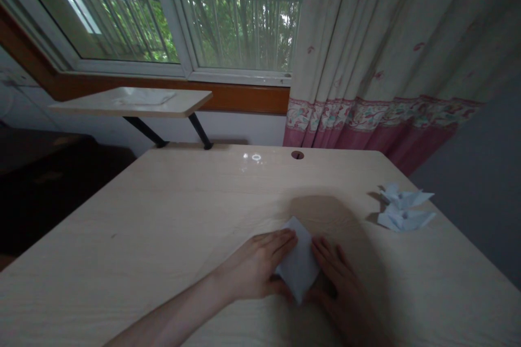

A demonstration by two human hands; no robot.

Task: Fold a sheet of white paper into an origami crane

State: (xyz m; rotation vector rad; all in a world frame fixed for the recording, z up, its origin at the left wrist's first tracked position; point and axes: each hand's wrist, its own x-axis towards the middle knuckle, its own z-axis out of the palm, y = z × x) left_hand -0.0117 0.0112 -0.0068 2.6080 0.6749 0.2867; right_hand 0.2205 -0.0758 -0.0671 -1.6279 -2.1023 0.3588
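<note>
Left hand (264,257): fingers laid on the paper's left side, thumb by its lower left edge. Right hand (342,282): fingertips at the right edge, thumb near the bottom corner. Can't tell if either one pinches or just presses.

Paper (301,265) lies between them on the near part of the table, right of centre. White, folded, kite-shaped, one point away from the person, one toward. Looks flat.

Table (183,217): pale wood grain, glare spots at the far side, round hole (297,155) by the far edge. Shadow around the hands. Two white folded pieces (407,219) sit close together near the right edge.

Far left corner: raised shelf (81,107) on black legs (199,131), a flat whitish item on top, unclear. Behind: window (244,21) with bars and greenery outside, brown trim (244,97), floral curtain (366,38) with pink hem, grey wall at right (468,190).

Paper's left side partly under fingers; creases not readable. Right hand dim, blurred. Both forearms cut off at the bottom. Dark furniture at left (61,162), hard to make out.
</note>
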